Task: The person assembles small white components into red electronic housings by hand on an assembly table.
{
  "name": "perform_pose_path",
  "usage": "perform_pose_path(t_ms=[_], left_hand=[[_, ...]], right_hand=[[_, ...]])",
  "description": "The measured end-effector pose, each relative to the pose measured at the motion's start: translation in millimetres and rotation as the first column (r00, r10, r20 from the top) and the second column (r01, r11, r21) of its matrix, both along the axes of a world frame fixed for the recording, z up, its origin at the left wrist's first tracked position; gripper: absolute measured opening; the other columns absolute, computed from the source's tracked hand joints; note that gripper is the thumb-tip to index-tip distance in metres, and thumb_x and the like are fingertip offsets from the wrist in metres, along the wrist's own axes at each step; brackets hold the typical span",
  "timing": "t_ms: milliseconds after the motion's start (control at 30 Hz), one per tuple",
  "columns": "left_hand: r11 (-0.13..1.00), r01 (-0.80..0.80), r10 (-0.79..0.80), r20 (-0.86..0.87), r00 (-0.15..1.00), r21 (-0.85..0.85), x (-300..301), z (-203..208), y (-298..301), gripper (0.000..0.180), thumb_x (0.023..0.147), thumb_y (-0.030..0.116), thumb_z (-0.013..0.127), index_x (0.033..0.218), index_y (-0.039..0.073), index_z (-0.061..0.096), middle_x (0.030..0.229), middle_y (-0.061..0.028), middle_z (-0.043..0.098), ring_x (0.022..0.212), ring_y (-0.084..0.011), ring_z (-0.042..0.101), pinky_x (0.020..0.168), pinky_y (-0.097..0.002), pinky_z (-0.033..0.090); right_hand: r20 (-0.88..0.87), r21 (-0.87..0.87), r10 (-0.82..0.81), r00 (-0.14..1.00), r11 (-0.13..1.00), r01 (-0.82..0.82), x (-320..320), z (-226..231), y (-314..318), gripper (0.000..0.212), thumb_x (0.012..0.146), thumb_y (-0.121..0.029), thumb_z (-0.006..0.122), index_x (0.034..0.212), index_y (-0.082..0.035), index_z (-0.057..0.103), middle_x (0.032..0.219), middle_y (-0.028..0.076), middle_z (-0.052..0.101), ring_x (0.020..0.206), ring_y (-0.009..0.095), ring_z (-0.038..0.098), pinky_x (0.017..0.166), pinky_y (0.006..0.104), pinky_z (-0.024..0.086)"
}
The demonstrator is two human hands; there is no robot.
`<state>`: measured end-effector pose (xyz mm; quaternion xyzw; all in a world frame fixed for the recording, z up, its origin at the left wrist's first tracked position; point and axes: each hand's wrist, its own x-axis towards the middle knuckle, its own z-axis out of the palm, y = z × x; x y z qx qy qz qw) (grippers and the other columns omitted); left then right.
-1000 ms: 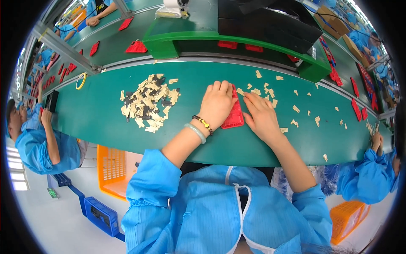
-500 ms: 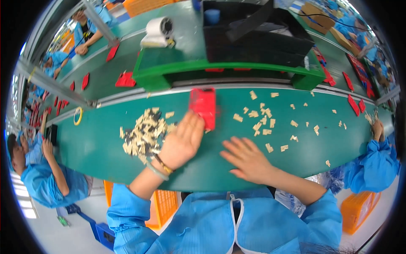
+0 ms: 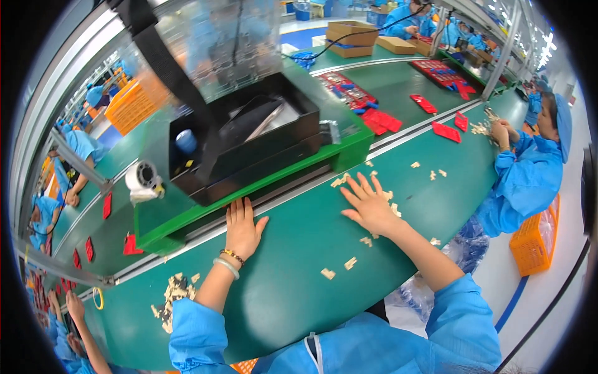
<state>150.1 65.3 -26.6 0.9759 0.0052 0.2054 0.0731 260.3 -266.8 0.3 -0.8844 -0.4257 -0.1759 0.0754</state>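
My left hand [image 3: 245, 229] lies palm down at the rail under the green stand [image 3: 261, 186], its fingers outstretched and the tips reaching the gap beneath the stand. Nothing shows in its grasp. Flat on the green table [image 3: 293, 249], my right hand [image 3: 374, 209] has its fingers spread over several small cream-coloured pieces [image 3: 341, 181], partly covering them. More of these cream pieces [image 3: 350, 263] lie loose nearer to me. A heap of cream and dark small pieces [image 3: 176, 291] sits at the left, partly hidden by my left sleeve.
On the stand are a black bin [image 3: 249, 143] and a white roll [image 3: 142, 176]. Red plastic parts [image 3: 381, 121] lie on the conveyor [image 3: 398, 84] behind the rail. A co-worker [image 3: 529, 149] handles small pieces at the right. A yellow ring [image 3: 98, 298] lies far left.
The view has swung right. My left hand has moved forward to the stand, and the red case-like part by it is out of sight. My right hand has reached forward onto the loose pieces.
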Motion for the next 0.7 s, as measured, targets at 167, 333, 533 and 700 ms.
perform_pose_path(t_ms=[167, 333, 533, 700], left_hand=[[0.966, -0.247, 0.256, -0.162, 0.953, 0.076, 45, 34, -6, 0.044, 0.093, 0.029, 0.055, 0.123, -0.002, 0.055, 0.125, -0.0243, 0.054, 0.118, -0.0424, 0.049, 0.103, -0.0507, 0.038], [0.945, -0.26, 0.276, -0.055, 0.96, 0.201, 39, 0, 63, 0.029, 0.089, 0.017, 0.054, 0.112, 0.001, 0.061, 0.112, -0.0231, 0.062, 0.102, -0.0397, 0.06, 0.091, -0.0486, 0.047], [0.89, -0.027, 0.048, -0.035, 0.998, 0.455, -31, 52, -6, 0.043, 0.079, 0.007, 0.056, 0.12, -0.005, 0.053, 0.112, -0.021, 0.06, 0.101, -0.0314, 0.061, 0.083, -0.0381, 0.053], [0.949, 0.166, -0.135, -0.128, 0.982, 0.27, -111, 75, -91, 0.044, 0.077, 0.01, 0.062, 0.119, -0.002, 0.057, 0.118, -0.0206, 0.06, 0.101, -0.0327, 0.062, 0.086, -0.041, 0.052]], right_hand=[[0.09, 0.421, 0.056, 0.994, 0.903, -0.089, 35, 62, 8, 0.039, 0.079, -0.015, 0.07, 0.117, -0.009, 0.06, 0.111, 0.007, 0.058, 0.111, 0.027, 0.052, 0.095, 0.0426, 0.039], [0.159, 0.461, 0.077, 0.984, 0.876, -0.143, 76, 83, 75, 0.03, 0.081, -0.02, 0.068, 0.109, -0.009, 0.067, 0.098, 0.005, 0.056, 0.099, 0.025, 0.053, 0.086, 0.0392, 0.04], [0.149, 0.484, 0.073, 0.986, 0.864, -0.137, 94, 69, 78, 0.023, 0.083, -0.019, 0.064, 0.103, -0.01, 0.069, 0.095, 0.006, 0.055, 0.093, 0.025, 0.053, 0.08, 0.0387, 0.04], [0.083, 0.5, 0.052, 0.995, 0.862, -0.087, 96, 74, 78, 0.02, 0.079, -0.021, 0.069, 0.094, -0.008, 0.069, 0.092, 0.008, 0.056, 0.09, 0.028, 0.055, 0.077, 0.0399, 0.042]])
